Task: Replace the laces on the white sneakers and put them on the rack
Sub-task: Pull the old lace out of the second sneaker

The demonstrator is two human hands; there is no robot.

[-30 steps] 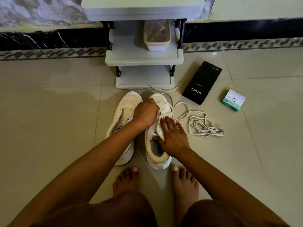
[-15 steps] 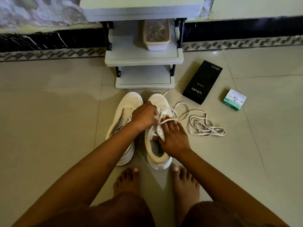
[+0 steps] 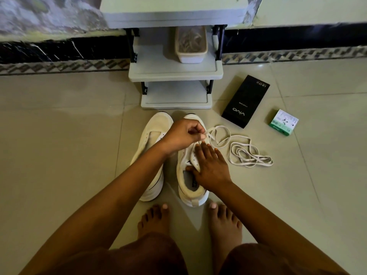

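**White lace pinched over the right-hand sneaker**

A beige tiled floor (image 3: pixel 59 155) is seen from above, with a grey rack (image 3: pixel 174 70) set against a dark patterned skirting. Just before the rack, two white sneakers are stood side by side, toes toward it. The right sneaker (image 3: pixel 186 187) is pressed down by the right hand (image 3: pixel 210 167), whose fingers are laid straight and flat over the tongue, the thumb hooked at the collar. Just beyond those fingertips, the white lace (image 3: pixel 244 153) is pinched by the curled left hand (image 3: pixel 182 133) above the toe of the same shoe. From that pinch the lace is trailed outward, to the far side of the right hand, into loose loops on the tiles. The left sneaker (image 3: pixel 153 155) is crossed by the left forearm. Farther beyond the loops, a black box (image 3: pixel 245 102) and a small green-and-white box (image 3: pixel 284 122) are laid. A clear container (image 3: pixel 191 45) is kept on the rack's middle shelf.
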